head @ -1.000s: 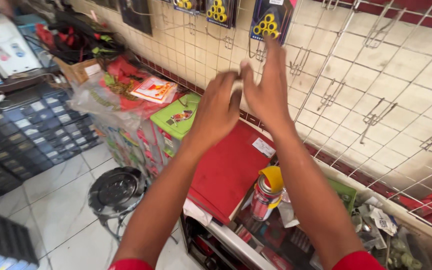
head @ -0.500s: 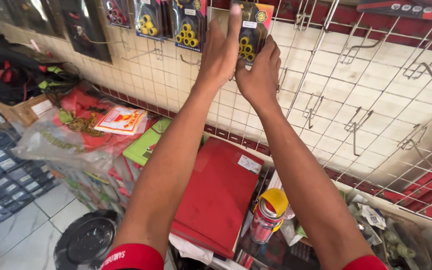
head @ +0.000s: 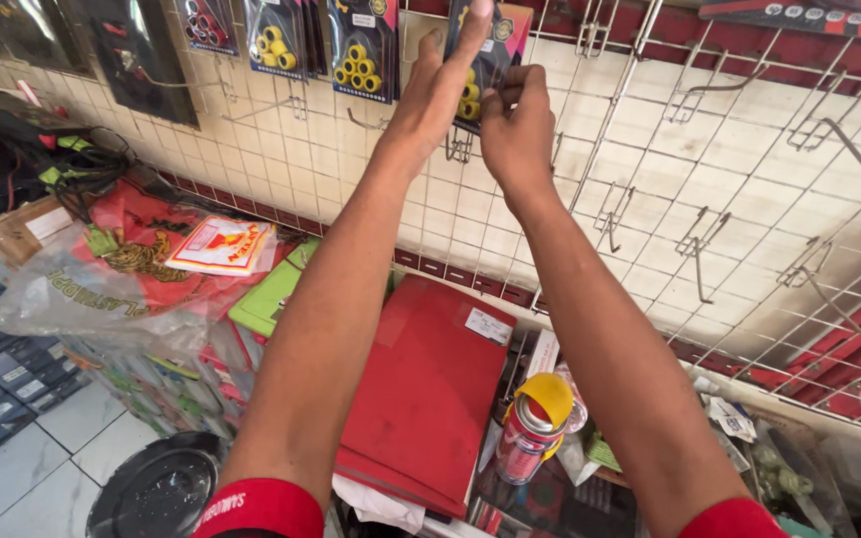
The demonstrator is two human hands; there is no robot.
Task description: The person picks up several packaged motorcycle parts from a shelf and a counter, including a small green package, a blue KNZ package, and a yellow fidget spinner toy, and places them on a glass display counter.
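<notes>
Both hands have risen to the top centre of the frame — the left hand [head: 440, 85] now lies flat-fingered against the blister pack of yellow rollers [head: 482, 62], the right hand [head: 516, 125] pinching closed at its lower edge by a wire hook [head: 460, 149] — it seems mid-hanging

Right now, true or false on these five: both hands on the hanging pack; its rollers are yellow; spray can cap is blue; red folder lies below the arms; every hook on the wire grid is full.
1. Left hand and right hand are on the hanging pack: true.
2. Its rollers are yellow: true.
3. Spray can cap is blue: false, yellow.
4. Red folder lies below the arms: true.
5. Every hook on the wire grid is full: false, the hooks to the right hang empty.
</notes>
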